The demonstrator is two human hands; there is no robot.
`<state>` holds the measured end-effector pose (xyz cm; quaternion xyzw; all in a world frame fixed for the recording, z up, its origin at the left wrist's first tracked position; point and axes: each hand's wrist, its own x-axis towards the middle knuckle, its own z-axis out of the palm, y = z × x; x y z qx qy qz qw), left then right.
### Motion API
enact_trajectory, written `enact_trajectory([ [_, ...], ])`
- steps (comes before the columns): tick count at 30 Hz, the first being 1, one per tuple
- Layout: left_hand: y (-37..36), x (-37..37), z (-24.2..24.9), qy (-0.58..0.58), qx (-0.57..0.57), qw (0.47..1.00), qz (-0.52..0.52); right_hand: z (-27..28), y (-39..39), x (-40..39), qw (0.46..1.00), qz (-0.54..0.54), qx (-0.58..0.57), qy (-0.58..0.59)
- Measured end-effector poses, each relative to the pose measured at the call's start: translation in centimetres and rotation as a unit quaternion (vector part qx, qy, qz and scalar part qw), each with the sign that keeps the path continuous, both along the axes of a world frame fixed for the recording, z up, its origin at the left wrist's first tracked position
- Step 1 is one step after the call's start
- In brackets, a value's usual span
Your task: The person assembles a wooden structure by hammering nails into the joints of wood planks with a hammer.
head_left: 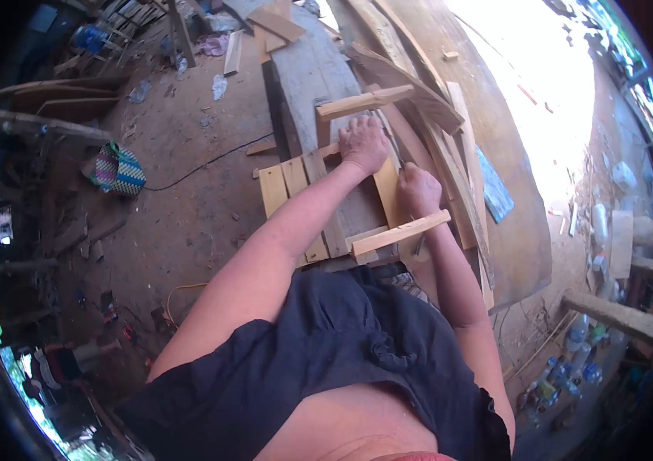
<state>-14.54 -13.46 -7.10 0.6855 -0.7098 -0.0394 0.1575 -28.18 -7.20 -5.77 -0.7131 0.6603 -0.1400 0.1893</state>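
Note:
My left hand (365, 144) lies palm down over a small wooden frame, its fingers stretched forward beside the far crosspiece (365, 101). Closed in a fist, my right hand (419, 190) is on the frame's right side. A thin, straight tool (393, 144) runs forward from this fist along a yellowish board (387, 188); its handle is hidden in the fingers, and I cannot tell its exact kind. Nearer my body, a second crosspiece (401, 233) passes close to my right wrist. Left of the frame are short, pale slats (272, 192) with dark nail holes.
Long planks (461, 165) and a broad wooden sheet (514, 230) lie to the right. A grey board (303, 73) stretches away ahead. On the dirt floor at left sit a woven basket (117, 169) and a dark cord (211, 171). Plastic bottles (557, 376) litter the lower right.

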Motion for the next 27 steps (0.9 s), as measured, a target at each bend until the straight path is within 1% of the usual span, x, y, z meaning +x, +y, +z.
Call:
enact_trajectory([
  [1, -0.3, -1.3, -0.2, 0.001, 0.003, 1.0, -0.023, -0.3, -0.1, -0.1, 1.0, 0.01, -0.01, 0.02],
  [2, -0.2, 0.8, -0.5, -0.013, 0.006, 1.0, -0.005, -0.6, -0.2, 0.5, 1.0, 0.017, -0.006, 0.006],
  [3, 0.0, 1.0, 0.2, 0.008, 0.02, 1.0, -0.008, -1.3, -0.5, 0.5, 0.999, 0.014, 0.03, 0.021],
  [4, 0.7, 2.5, 1.5, 0.031, 0.044, 0.998, 0.012, -1.9, -0.5, 1.4, 0.998, 0.04, 0.007, 0.044],
  [5, -0.1, 0.9, 0.3, 0.038, 0.015, 0.999, -0.01, -1.4, -0.5, 0.1, 0.997, 0.022, 0.028, 0.068],
  [6, -0.1, 1.1, -0.3, 0.064, 0.018, 0.998, -0.023, -0.5, -0.2, 0.4, 0.998, 0.027, 0.023, 0.049],
  [7, 0.0, 1.2, 0.2, 0.07, 0.046, 0.996, -0.008, -1.3, -0.2, 0.4, 0.998, 0.035, 0.015, 0.042],
  [9, 0.5, 1.3, 0.0, 0.079, 0.013, 0.997, -0.002, -1.9, -0.7, 0.3, 0.997, 0.039, 0.034, 0.051],
  [11, 0.2, 1.1, -0.8, 0.087, 0.021, 0.996, 0.015, -3.5, -1.6, -0.7, 0.996, 0.058, 0.05, 0.044],
  [12, 0.3, 1.1, -0.2, 0.092, 0.032, 0.995, 0.014, -2.4, -0.9, 0.0, 0.998, 0.056, 0.027, -0.011],
  [13, 0.5, 1.2, -0.2, 0.1, 0.036, 0.994, 0.017, -3.0, -1.1, -0.2, 0.997, 0.054, 0.034, 0.031],
  [14, 0.4, 1.2, -0.2, 0.107, 0.038, 0.993, 0.017, -2.5, -0.9, 0.0, 0.997, 0.062, 0.027, 0.041],
  [15, 0.2, 0.9, -0.1, 0.112, 0.048, 0.992, 0.021, -2.1, -0.6, 0.2, 0.998, 0.048, 0.03, 0.024],
  [16, -0.1, 0.7, 0.3, 0.105, 0.052, 0.993, 0.02, -0.4, 0.0, 1.6, 0.999, 0.031, 0.031, 0.005],
  [17, 0.1, 1.3, -0.3, 0.097, 0.062, 0.993, 0.023, -0.4, 0.1, 2.1, 0.998, 0.034, 0.049, -0.003],
  [18, 0.1, 1.1, -0.9, 0.075, 0.0, 0.996, 0.039, -0.9, -0.3, 1.4, 0.997, 0.038, 0.062, -0.011],
  [19, 0.6, 1.7, -0.1, 0.076, 0.011, 0.996, 0.041, -4.5, -1.8, -1.0, 0.996, 0.018, 0.073, -0.047],
  [20, 1.2, 2.7, 2.1, 0.082, 0.047, 0.995, 0.028, -4.2, -1.6, -0.9, 0.996, 0.015, 0.077, -0.045],
  [21, 1.8, 3.4, 3.9, 0.088, 0.084, 0.993, 0.011, -5.1, -2.0, -1.5, 0.996, 0.024, 0.073, -0.052],
  [22, 2.4, 3.6, 4.5, 0.096, 0.12, 0.988, -0.009, -6.1, -2.3, -2.3, 0.996, 0.03, 0.067, -0.059],
  [23, 2.2, 3.0, 3.0, 0.101, 0.134, 0.986, -0.018, -5.9, -1.5, -2.4, 0.995, 0.019, 0.08, -0.054],
  [26, -0.2, 1.1, -1.3, 0.091, 0.024, 0.995, 0.028, -4.1, -0.6, -1.1, 0.992, -0.005, 0.099, -0.076],
  [27, -0.3, 0.8, -1.6, 0.093, 0.026, 0.995, 0.021, -3.4, -0.6, -0.4, 0.991, -0.01, 0.098, -0.086],
])
